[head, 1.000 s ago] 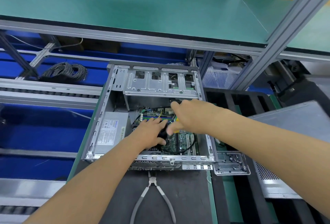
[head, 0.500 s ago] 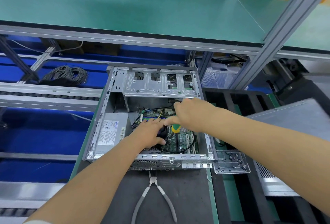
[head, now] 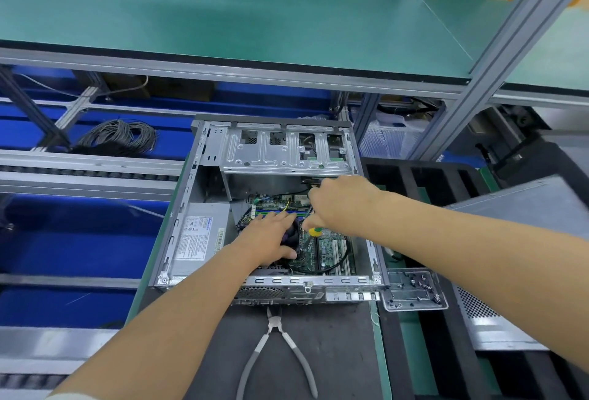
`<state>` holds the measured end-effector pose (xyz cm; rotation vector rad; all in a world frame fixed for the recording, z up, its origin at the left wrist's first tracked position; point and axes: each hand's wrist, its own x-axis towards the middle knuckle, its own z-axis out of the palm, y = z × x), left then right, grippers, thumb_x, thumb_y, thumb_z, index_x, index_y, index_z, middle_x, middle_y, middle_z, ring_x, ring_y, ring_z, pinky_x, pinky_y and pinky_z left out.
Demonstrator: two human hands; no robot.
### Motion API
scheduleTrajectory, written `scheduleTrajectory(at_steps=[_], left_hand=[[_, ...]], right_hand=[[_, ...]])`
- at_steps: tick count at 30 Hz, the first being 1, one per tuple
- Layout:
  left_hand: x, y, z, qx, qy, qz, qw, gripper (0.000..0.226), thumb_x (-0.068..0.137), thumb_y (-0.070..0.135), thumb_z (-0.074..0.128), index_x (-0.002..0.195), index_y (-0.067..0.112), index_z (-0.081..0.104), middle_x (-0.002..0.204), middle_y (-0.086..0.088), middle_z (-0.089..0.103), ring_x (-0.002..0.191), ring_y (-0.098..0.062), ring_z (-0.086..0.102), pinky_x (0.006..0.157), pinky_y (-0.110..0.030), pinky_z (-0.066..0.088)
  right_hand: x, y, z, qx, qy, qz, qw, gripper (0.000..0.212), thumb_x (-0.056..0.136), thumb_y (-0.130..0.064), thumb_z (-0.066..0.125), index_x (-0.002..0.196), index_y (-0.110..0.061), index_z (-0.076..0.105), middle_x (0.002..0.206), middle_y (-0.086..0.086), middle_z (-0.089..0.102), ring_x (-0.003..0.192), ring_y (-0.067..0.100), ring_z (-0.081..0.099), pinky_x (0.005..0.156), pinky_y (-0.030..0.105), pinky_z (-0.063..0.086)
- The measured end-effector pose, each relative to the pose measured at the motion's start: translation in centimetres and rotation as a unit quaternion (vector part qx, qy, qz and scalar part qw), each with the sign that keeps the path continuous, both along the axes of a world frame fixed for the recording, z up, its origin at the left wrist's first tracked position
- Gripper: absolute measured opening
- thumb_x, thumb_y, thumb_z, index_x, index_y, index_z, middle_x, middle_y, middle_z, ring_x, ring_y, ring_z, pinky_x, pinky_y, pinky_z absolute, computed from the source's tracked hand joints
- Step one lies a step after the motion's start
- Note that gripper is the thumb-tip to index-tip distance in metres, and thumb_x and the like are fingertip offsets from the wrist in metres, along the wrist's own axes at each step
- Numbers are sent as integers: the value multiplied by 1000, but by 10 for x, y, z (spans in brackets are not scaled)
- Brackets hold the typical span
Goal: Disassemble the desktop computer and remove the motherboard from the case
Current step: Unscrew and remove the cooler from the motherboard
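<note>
2 hands inside open case (head: pixel 204 176) | left hand (head: pixel 271 240) rests flat on black fan (head: pixel 294 240) | right hand (head: pixel 338 205) grips screwdriver (head: pixel 315 231) | motherboard (head: pixel 331 250) in case

The computer case (head: pixel 204 176) is bare silver-grey, and the board (head: pixel 331 248) inside is green. A yellow-and-green tool handle (head: pixel 315 231) shows, the shelf (head: pixel 255 23) is teal, the pliers (head: pixel 277 352) seemingly grey-handled.

The case (head: pixel 204 208) is lying open before me on the counter (head: pixel 344 352), pliers (head: pixel 280 355) resting just in front. The power supply (head: pixel 197 237) is sitting left inside, the motherboard (head: pixel 331 250) right, probably partly under my hands.
</note>
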<state>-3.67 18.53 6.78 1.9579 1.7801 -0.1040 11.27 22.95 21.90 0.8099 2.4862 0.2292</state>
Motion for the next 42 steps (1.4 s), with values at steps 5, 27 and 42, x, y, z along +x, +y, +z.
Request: scheduleTrajectory(at_steps=[5, 27, 42], left_hand=[[2, -3, 5, 10, -9, 5, 1000, 72, 87, 47, 66, 144, 15, 36, 151, -2, 35, 135, -26, 34, 114, -44, 24], [0, -1, 2, 5, -10, -3, 1000, 87, 87, 49, 65, 155, 27, 15, 159, -2, 24, 145, -25, 22, 118, -46, 18], [0, 1, -2, -4, -7, 1, 1000, 92, 87, 50, 64, 156, 21, 11, 163, -2, 15, 149, -25, 13, 120, -45, 13]], right_hand=[[2, -2, -1, -15, 42, 185, 982, 37, 95, -25, 59, 126, -16, 43, 116, 5, 48, 99, 27, 58, 74, 38, 51], [6, 6, -4, -1, 26, 72, 997, 40, 103, -47, 37, 127, -17, 46, 81, 6, 46, 82, 31, 54, 65, 38, 43], [8, 12, -6, -5, 29, 115, 993, 46, 99, -52, 41, 122, -12, 45, 99, 6, 57, 82, 28, 57, 59, 36, 38]])
